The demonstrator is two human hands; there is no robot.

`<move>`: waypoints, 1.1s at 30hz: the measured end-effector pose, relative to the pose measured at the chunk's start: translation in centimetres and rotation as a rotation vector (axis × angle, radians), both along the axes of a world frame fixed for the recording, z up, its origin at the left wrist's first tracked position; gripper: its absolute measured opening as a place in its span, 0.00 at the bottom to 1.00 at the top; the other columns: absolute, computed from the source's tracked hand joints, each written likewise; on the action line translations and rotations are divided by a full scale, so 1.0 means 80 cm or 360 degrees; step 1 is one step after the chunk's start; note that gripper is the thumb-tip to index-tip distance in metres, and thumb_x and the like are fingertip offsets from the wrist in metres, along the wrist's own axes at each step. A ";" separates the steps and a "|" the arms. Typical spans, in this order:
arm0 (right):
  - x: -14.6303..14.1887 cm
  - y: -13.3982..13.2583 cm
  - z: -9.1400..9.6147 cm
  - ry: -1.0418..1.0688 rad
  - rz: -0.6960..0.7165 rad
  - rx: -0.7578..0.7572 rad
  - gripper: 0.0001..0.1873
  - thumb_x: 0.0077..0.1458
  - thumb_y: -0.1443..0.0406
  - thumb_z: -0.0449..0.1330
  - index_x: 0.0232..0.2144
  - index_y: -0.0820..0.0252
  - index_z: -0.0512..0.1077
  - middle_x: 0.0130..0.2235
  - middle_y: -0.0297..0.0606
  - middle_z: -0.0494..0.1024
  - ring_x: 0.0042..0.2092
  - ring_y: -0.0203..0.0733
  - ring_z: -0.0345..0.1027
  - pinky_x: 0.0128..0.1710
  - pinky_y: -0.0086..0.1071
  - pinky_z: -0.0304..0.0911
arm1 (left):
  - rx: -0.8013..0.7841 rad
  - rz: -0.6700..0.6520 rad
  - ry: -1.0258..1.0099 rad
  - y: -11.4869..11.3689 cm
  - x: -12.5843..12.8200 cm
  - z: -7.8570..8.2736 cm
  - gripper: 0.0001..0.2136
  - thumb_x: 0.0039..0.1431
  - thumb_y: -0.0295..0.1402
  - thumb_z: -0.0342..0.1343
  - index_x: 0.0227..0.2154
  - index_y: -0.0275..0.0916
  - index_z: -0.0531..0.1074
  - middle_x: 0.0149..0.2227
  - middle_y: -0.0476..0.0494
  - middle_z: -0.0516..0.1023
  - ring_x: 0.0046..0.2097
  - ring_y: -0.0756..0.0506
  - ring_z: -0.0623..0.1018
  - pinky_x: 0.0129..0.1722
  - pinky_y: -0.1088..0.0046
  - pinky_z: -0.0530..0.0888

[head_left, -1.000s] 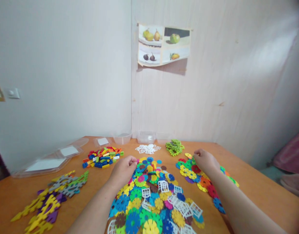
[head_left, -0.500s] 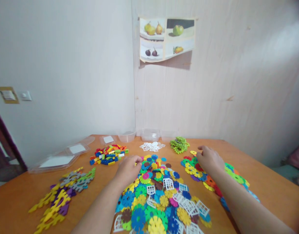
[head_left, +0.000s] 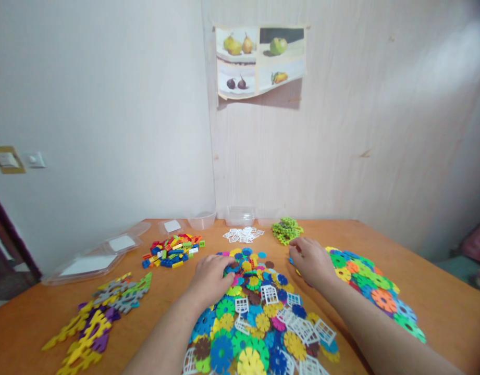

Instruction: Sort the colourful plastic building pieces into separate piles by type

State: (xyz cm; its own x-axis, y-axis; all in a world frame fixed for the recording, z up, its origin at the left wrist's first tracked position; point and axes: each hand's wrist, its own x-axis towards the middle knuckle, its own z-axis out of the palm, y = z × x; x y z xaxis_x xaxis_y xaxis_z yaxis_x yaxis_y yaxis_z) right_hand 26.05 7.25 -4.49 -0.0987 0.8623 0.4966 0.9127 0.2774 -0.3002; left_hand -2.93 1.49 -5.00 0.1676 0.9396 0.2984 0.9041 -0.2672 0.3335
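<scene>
My left hand (head_left: 213, 278) rests at the upper left edge of a big pile of flower-shaped notched plastic discs (head_left: 224, 351) in many colours. Its thumb stands apart from the bent fingers, with discs between and below them; no piece shows lifted. Across the pile, my right hand (head_left: 313, 262) reaches over the left end of a second pile of discs (head_left: 383, 300). Its fingers are loosely curved with a gap at the thumb, and a few blue and yellow discs peek out beneath. White lattice window pieces (head_left: 270, 295) lie among the central discs.
Small coloured bricks (head_left: 173, 251), white pieces (head_left: 243, 235) and green interlocking pieces (head_left: 286, 230) lie in heaps farther back. Yellow, purple and grey jagged pieces (head_left: 93, 323) are at left. Clear tubs (head_left: 201, 220) and lids (head_left: 83, 265) line the back and left edges.
My right hand has moved left and slightly nearer, off the middle of the right disc pile. My left hand has shifted slightly right, its thumb now spread. The view has turned slightly.
</scene>
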 end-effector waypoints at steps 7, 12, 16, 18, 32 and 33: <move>-0.025 -0.017 0.001 0.0061 0.0276 0.0051 0.12 0.61 0.63 0.51 0.37 0.58 0.75 0.37 0.39 0.77 0.43 0.43 0.68 0.43 0.31 0.57 | 0.0051 0.0024 0.0022 -0.001 0.004 0.006 0.12 0.56 0.34 0.54 0.43 0.48 0.77 0.45 0.45 0.80 0.48 0.41 0.75 0.46 0.69 0.66; -0.040 -0.031 0.005 0.0118 0.0399 0.0086 0.12 0.62 0.63 0.52 0.35 0.58 0.75 0.36 0.38 0.76 0.41 0.42 0.67 0.41 0.32 0.58 | 0.0188 0.0129 0.0078 -0.004 0.004 0.015 0.08 0.60 0.32 0.50 0.32 0.43 0.75 0.33 0.46 0.79 0.39 0.44 0.75 0.40 0.70 0.64; -0.058 -0.047 0.009 0.0146 0.0521 0.0123 0.11 0.62 0.65 0.52 0.35 0.57 0.74 0.35 0.38 0.76 0.41 0.42 0.67 0.41 0.32 0.59 | 0.0282 0.0049 -0.0080 -0.003 0.001 0.018 0.09 0.62 0.33 0.49 0.33 0.41 0.75 0.37 0.45 0.79 0.41 0.44 0.75 0.41 0.70 0.65; -0.068 -0.056 0.011 0.0164 0.0607 0.0113 0.10 0.61 0.65 0.53 0.37 0.57 0.75 0.36 0.39 0.76 0.42 0.42 0.68 0.42 0.32 0.60 | 0.0271 -0.0045 -0.0214 -0.002 0.004 0.019 0.10 0.62 0.34 0.49 0.33 0.41 0.75 0.37 0.45 0.78 0.41 0.45 0.75 0.41 0.70 0.66; -0.060 -0.042 0.016 0.0488 0.0459 -0.0186 0.12 0.60 0.61 0.52 0.38 0.54 0.75 0.33 0.34 0.79 0.34 0.38 0.70 0.33 0.28 0.59 | -0.0128 -0.0218 -0.0888 -0.022 0.039 0.028 0.14 0.61 0.40 0.52 0.45 0.41 0.75 0.42 0.45 0.81 0.44 0.44 0.78 0.45 0.69 0.72; -0.045 -0.033 0.019 0.0467 0.0290 -0.0171 0.13 0.61 0.60 0.51 0.39 0.54 0.75 0.34 0.34 0.79 0.35 0.39 0.71 0.33 0.29 0.58 | -0.0102 -0.0162 -0.0859 -0.020 0.034 0.027 0.14 0.60 0.41 0.53 0.44 0.40 0.75 0.43 0.44 0.81 0.45 0.43 0.78 0.45 0.69 0.72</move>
State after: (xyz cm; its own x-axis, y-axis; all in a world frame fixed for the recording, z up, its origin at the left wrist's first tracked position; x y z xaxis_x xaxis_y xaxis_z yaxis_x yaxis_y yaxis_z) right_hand 22.42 4.63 -2.97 -0.1225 0.8926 0.4338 0.7218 0.3802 -0.5784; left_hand -0.18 -0.07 -2.83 0.0978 0.9456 0.3101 0.5710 -0.3086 0.7607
